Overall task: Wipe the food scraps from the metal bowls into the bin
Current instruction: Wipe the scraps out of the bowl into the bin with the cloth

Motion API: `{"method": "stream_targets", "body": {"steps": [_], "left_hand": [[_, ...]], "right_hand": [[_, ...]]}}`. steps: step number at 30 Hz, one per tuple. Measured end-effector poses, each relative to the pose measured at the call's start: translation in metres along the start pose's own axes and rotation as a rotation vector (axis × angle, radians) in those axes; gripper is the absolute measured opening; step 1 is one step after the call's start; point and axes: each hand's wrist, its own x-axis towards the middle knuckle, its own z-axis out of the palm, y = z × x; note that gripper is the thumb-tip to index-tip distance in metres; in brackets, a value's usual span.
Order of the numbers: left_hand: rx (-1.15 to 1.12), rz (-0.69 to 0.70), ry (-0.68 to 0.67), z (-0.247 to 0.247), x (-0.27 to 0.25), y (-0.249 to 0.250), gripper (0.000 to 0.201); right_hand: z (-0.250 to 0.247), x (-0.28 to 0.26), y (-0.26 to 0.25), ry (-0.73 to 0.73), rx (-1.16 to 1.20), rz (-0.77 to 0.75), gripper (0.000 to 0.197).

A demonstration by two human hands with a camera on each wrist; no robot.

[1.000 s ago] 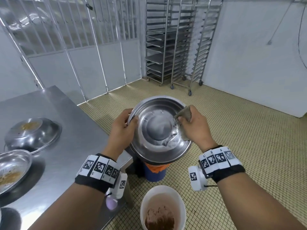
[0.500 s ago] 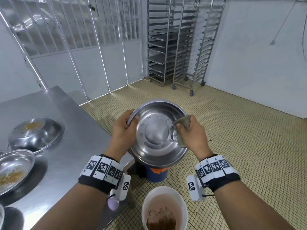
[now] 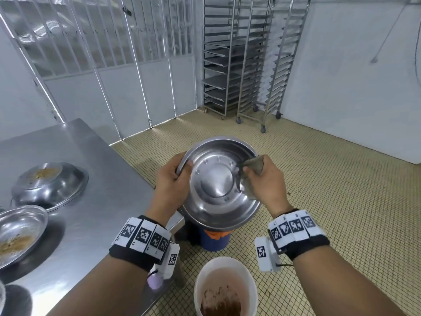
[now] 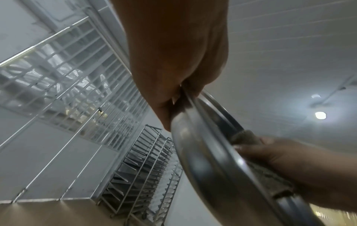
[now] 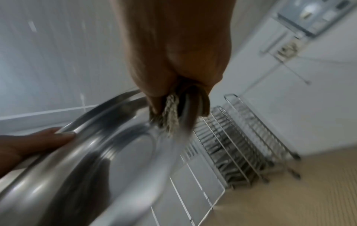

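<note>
Now my left hand (image 3: 171, 179) grips the metal bowl (image 3: 218, 185) at nine o'clock, tipped above the blue bin (image 3: 215, 241). My right hand (image 3: 265, 182) pinches the cloth (image 3: 255, 164) at three o'clock. Next, I think: wipe downward.

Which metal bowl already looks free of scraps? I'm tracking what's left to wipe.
The held bowl, gripped by the left hand over the bin. Both table bowls show brown scraps.
</note>
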Motion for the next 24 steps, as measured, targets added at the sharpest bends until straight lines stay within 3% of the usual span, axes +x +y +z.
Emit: {"method": "stream_targets", "body": {"steps": [4, 8, 10, 14, 19, 22, 24], "left_hand": [[0.007, -0.006, -0.028, 0.003, 0.0, 0.003, 0.022], [-0.166, -0.043, 0.139, 0.008, -0.004, 0.004, 0.026], [-0.17, -0.04, 0.159, 0.009, -0.005, 0.001, 0.024], [0.041, -0.037, -0.014, -0.004, 0.003, 0.003, 0.017], [0.257, 0.064, -0.281, -0.011, 0.014, 0.017, 0.017], [0.09, 0.049, -0.28, -0.008, 0.01, 0.02, 0.018], [0.004, 0.023, -0.208, -0.007, 0.006, 0.018, 0.018]], "right_hand": [[-0.013, 0.016, -0.018, -0.075, -0.12, -0.073, 0.012], [0.0, 0.001, -0.008, 0.035, 0.156, 0.011, 0.009], [0.008, -0.008, 0.0, 0.051, 0.198, 0.061, 0.011], [-0.003, 0.002, 0.001, 0.005, 0.023, -0.026, 0.007], [-0.013, 0.016, -0.018, -0.25, -0.313, -0.215, 0.015], [-0.007, 0.016, -0.015, -0.205, -0.223, -0.212, 0.017], [-0.001, 0.011, -0.005, -0.121, -0.12, -0.171, 0.014]]}}
